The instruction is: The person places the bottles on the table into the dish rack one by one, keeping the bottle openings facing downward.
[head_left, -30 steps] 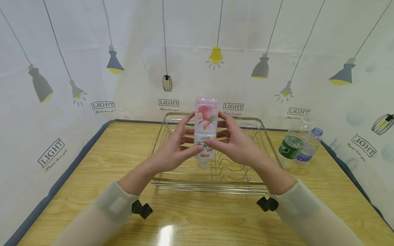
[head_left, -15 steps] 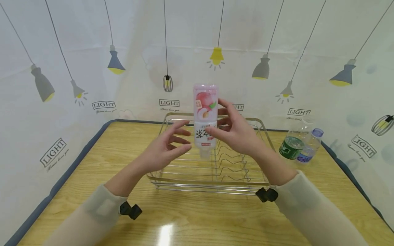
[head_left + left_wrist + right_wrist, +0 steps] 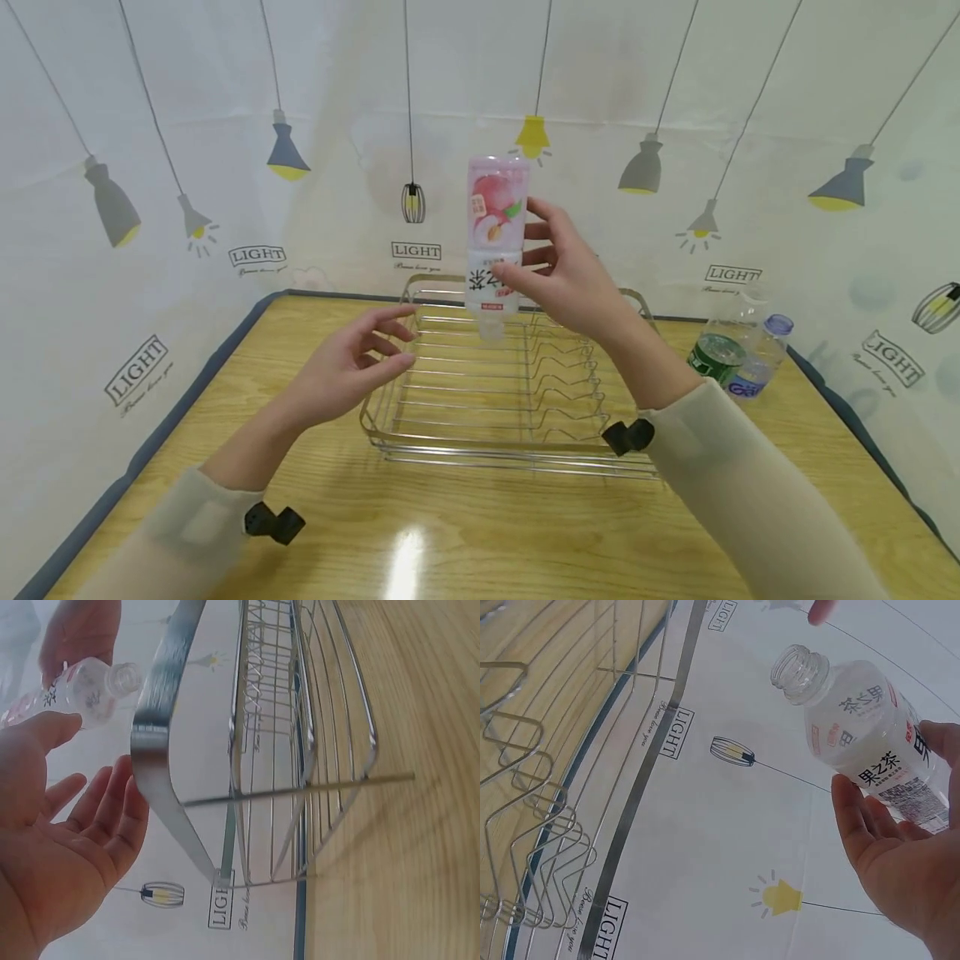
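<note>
Fingers (image 3: 393, 364) of the left hand (image 3: 330, 371) hang loosely bent, holding nothing, near the wire rack (image 3: 157, 705); beyond, over that rack, the right hand (image 3: 570, 275) alone grips the upside-down bottle (image 3: 495, 229) by its side, whose smooth plastic could slip and knock the wires if that hold slackens. From the head view its neck (image 3: 491, 327) looks a pale blur, whereas the right wrist view shows it threaded and uncapped.
</note>
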A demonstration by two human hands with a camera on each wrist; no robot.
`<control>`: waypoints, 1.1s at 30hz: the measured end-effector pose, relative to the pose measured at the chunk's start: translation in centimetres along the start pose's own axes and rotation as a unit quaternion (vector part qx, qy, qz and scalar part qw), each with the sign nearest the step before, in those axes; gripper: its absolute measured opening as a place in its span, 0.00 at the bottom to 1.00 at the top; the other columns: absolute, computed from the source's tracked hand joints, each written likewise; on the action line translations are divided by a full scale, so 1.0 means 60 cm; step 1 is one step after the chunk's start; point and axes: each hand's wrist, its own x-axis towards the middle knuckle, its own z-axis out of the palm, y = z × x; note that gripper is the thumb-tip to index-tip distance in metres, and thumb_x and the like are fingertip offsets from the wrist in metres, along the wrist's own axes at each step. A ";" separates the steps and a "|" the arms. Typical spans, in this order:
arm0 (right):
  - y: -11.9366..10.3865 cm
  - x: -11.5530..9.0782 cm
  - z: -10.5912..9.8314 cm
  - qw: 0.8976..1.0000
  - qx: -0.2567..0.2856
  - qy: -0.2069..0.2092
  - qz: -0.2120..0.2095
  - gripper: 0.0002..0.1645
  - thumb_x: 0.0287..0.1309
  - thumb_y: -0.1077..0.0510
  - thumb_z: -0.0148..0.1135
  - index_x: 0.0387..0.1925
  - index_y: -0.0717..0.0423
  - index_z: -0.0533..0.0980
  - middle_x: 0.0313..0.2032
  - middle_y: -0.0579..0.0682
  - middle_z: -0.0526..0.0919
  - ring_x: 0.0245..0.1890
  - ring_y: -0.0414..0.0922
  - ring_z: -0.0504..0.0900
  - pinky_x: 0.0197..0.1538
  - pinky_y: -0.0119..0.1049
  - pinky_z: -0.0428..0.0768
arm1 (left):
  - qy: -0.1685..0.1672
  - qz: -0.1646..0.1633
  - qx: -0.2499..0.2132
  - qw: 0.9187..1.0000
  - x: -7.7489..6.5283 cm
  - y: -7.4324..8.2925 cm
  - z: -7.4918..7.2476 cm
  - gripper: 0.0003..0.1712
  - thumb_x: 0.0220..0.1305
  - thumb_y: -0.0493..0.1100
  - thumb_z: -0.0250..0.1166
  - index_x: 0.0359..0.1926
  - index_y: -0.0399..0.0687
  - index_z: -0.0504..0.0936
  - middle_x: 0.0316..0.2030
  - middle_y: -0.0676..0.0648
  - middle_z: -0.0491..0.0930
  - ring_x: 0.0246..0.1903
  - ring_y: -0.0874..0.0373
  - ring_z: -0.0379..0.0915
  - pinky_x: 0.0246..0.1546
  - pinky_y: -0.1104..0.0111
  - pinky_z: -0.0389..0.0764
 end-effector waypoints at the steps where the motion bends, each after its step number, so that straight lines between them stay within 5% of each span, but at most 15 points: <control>1: 0.000 0.005 0.001 1.000 0.001 0.002 0.001 0.54 0.71 0.52 0.73 0.87 0.44 0.52 0.69 0.53 0.76 0.60 0.51 0.84 0.64 0.47 0.86 | 0.003 -0.002 0.004 1.000 -0.003 -0.002 -0.003 0.33 0.79 0.44 0.68 0.80 0.56 0.70 0.60 0.41 0.80 0.53 0.48 0.83 0.50 0.67 0.86; 15: 0.021 0.071 0.042 0.995 0.092 0.024 0.011 0.54 0.70 0.50 0.74 0.86 0.43 0.53 0.68 0.53 0.76 0.59 0.52 0.83 0.58 0.54 0.89 | -0.002 -0.046 0.081 0.996 -0.023 -0.066 -0.029 0.29 0.79 0.48 0.69 0.76 0.50 0.77 0.53 0.40 0.76 0.46 0.50 0.78 0.40 0.65 0.83; 26: 0.059 0.114 0.076 0.990 0.132 0.045 0.014 0.54 0.71 0.50 0.74 0.87 0.44 0.52 0.67 0.54 0.76 0.58 0.52 0.83 0.58 0.44 0.88 | -0.027 -0.075 0.069 0.994 -0.026 -0.086 -0.007 0.30 0.80 0.51 0.68 0.75 0.46 0.77 0.59 0.36 0.76 0.47 0.51 0.78 0.39 0.63 0.84; 33: 0.086 0.135 0.089 0.987 0.146 0.062 0.027 0.54 0.71 0.52 0.74 0.87 0.45 0.53 0.68 0.55 0.75 0.60 0.53 0.83 0.63 0.50 0.87 | -0.042 -0.078 0.028 0.996 -0.017 -0.090 0.002 0.24 0.73 0.38 0.66 0.67 0.41 0.78 0.50 0.39 0.76 0.43 0.51 0.74 0.34 0.67 0.78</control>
